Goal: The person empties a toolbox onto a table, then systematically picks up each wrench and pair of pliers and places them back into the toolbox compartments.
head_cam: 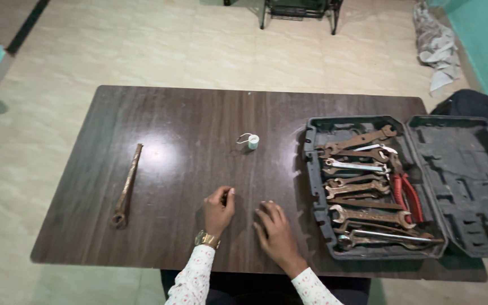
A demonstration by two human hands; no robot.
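While both hands rest on the dark wooden table near its front edge, neither one holds anything. The left hand is loosely curled, its fingertips pinched toward the thumb and touching the tabletop; whether something tiny sits between them cannot be told. The right hand lies flat, palm down, fingers spread narrowly, just beside the open tool case.

That case sits at the table's right end with its lid folded out flat, so the contents lie exposed within reach of the right hand: a pile of rusty open-ended spanners stacked across one another, with red-handled pliers along their right side.

Farther out, a small white roll of tape stands alone near the table's middle, beyond both hands. Well apart to the left, a long rusty spanner lies by itself, lengthwise toward the front edge, separated from the rest.
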